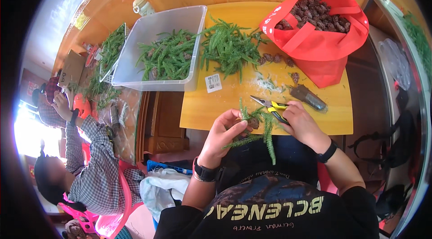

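Observation:
Between thumb and fingers, my left hand (223, 134) grips a green artificial pine sprig (268, 137) near the table's front edge. A brown pine cone (254, 123) sits among the sprig's stems, beside my left fingertips. My right hand (302, 122) is wrapped round the yellow-and-black handles of a pair of pliers (272, 106). The pliers' jaws point left and away from me, above the table and apart from the sprig. Beyond my hands lies a heap of loose green sprigs (229, 47).
A clear plastic bin (155, 86) holds several sprigs with cones. A red bag (324, 54) full of pine cones stands at the right of the yellow table (202, 115). Loose cones (272, 58), a white label (213, 83) and a brown packet (308, 98) lie there. A person (96, 167) works at left.

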Demonstrator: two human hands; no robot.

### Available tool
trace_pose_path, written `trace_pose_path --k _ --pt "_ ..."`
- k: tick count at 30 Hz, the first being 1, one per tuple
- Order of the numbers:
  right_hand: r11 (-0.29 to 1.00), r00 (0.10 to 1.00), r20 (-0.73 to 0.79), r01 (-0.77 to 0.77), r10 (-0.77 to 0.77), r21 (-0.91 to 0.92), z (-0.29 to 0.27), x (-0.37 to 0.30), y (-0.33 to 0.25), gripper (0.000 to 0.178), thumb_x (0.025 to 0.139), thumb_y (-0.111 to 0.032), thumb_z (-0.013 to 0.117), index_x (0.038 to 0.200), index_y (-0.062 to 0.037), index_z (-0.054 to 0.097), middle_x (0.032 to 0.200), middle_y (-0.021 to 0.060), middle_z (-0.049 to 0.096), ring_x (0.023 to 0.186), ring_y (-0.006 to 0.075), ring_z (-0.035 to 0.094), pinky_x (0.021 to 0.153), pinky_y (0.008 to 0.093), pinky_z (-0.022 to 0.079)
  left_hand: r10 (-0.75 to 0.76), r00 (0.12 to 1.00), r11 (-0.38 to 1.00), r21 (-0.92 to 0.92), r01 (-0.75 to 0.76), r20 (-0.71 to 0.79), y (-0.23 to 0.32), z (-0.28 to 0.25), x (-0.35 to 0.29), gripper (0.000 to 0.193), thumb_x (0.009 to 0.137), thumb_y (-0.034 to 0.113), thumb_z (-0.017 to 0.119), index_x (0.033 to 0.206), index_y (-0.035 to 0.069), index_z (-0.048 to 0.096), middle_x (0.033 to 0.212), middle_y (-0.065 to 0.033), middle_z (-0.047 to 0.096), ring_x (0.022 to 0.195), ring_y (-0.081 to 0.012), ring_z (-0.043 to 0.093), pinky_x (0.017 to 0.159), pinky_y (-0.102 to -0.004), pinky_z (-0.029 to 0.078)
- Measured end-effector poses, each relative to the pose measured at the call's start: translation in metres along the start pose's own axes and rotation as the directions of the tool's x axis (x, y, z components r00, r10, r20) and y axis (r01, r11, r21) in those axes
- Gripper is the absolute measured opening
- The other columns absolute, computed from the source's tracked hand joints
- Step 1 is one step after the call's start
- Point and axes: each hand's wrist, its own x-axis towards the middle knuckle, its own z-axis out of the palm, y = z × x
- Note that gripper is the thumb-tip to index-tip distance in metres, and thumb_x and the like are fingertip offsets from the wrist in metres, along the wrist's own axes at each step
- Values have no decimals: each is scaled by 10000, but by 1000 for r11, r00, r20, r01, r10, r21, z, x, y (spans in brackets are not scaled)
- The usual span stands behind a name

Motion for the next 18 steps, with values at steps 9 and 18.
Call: trace_pose_path --k 9,18 --pt "903 974 118 -223 193 367 -35 12 -21 231 792 -169 618 956 -26 538 917 122 563 890 290 560 786 326 437 -29 996 996 -85 37 87 0 8 6 125 863 90 556 972 51 509 876 -30 608 798 -96 586 677 -204 440" --pt "712 970 193 -241 149 659 -54 29 -66 507 765 -105 674 1191 -42 407 938 68 564 861 119 550 712 262 458 27 985 998 -67 -15 172 -3 15 11 130 853 87 574 961 40 518 866 -10 592 767 -65 550 667 -195 427"
